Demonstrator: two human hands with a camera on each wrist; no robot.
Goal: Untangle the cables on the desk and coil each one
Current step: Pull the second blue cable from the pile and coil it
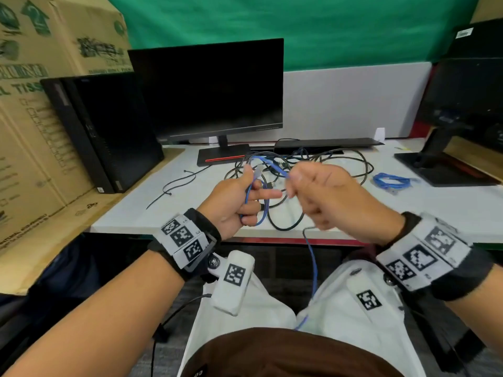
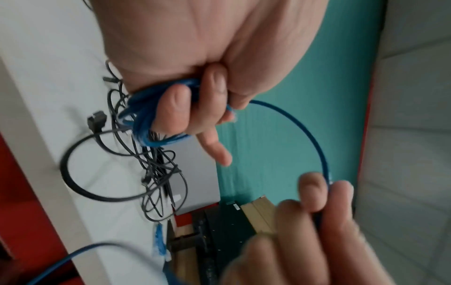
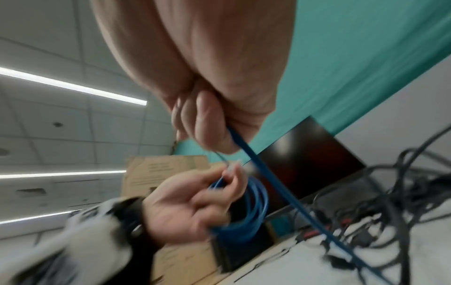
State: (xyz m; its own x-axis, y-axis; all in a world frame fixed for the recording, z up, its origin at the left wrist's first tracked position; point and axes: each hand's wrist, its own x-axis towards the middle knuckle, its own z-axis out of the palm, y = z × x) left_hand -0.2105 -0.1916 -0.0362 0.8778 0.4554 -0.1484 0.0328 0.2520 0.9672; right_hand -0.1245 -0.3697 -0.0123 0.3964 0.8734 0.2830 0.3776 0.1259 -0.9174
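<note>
My left hand (image 1: pixel 246 198) grips a small coil of blue network cable (image 1: pixel 258 205) above the desk's front edge; its curled fingers (image 2: pixel 175 108) wrap the blue loops (image 2: pixel 144 115). My right hand (image 1: pixel 307 191) pinches the same cable's free run (image 2: pixel 314 142) a little to the right, fingers (image 3: pixel 207 127) closed round the blue strand (image 3: pixel 268 173). From the right hand the blue cable (image 1: pixel 313 268) hangs down over my lap. Behind both hands a tangle of black cables (image 1: pixel 299 170) lies on the white desk (image 1: pixel 190 202).
A second blue cable bundle (image 1: pixel 392 180) lies at the desk's right. A black cable tie (image 1: pixel 174 186) lies at the left. A monitor (image 1: pixel 212 91) and computer tower (image 1: pixel 100 131) stand behind, cardboard boxes (image 1: pixel 40 104) at left, another monitor stand (image 1: pixel 441 156) at right.
</note>
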